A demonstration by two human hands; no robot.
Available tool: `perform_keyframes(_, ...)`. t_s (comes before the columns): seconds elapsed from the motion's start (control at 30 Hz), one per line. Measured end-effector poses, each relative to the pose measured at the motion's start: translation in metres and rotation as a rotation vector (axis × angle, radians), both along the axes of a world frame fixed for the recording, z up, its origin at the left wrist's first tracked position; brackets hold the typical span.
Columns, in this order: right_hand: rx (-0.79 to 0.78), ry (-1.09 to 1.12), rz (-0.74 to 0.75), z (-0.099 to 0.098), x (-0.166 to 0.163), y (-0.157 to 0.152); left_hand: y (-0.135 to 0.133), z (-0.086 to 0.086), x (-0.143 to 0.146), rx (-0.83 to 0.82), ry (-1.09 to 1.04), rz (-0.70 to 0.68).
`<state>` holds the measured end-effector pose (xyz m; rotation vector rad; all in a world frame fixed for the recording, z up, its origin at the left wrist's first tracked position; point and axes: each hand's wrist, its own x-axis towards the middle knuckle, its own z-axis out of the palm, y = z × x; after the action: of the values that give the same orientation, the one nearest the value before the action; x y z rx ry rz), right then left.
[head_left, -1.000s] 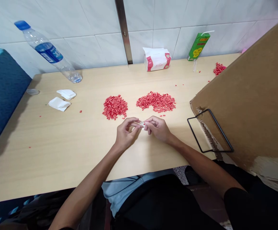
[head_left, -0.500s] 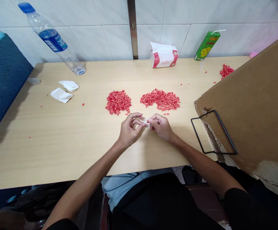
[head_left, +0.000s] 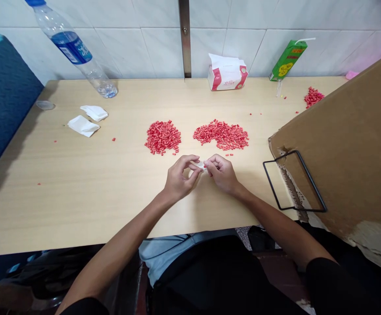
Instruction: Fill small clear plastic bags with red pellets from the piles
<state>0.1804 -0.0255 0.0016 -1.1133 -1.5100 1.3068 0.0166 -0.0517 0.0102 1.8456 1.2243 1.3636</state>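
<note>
My left hand (head_left: 179, 177) and my right hand (head_left: 221, 174) meet at the middle of the light wooden table (head_left: 78, 192). Their fingertips pinch a small piece of white paper (head_left: 200, 165), which is mostly hidden by my fingers. Just beyond my hands lie two heaps of small red pellets, the left heap (head_left: 162, 137) and the wider right heap (head_left: 221, 134). A few loose pellets (head_left: 229, 154) lie between the right heap and my right hand.
A smaller pellet heap (head_left: 313, 97) lies far right, partly beside a tilted cardboard sheet (head_left: 344, 131) with a black wire frame (head_left: 293, 181). Two white tissues (head_left: 83, 126), a water bottle (head_left: 72, 48), a tissue pack (head_left: 227, 73) and a green drink carton (head_left: 288, 60) stand beyond.
The whole scene has shifted lower-right to higher in view as my head moved. My hands stay together on the white paper, with fingers closer around it and less of it showing.
</note>
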Motion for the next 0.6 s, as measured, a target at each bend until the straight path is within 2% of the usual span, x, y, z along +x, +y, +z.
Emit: perform_keyframes(0.6, 0.034, -0.033, -0.001, -0.0008, 0.0005, -0.0003, -0.0002, 0.0012, 0.0000, -0.020, 0.019, 0.005)
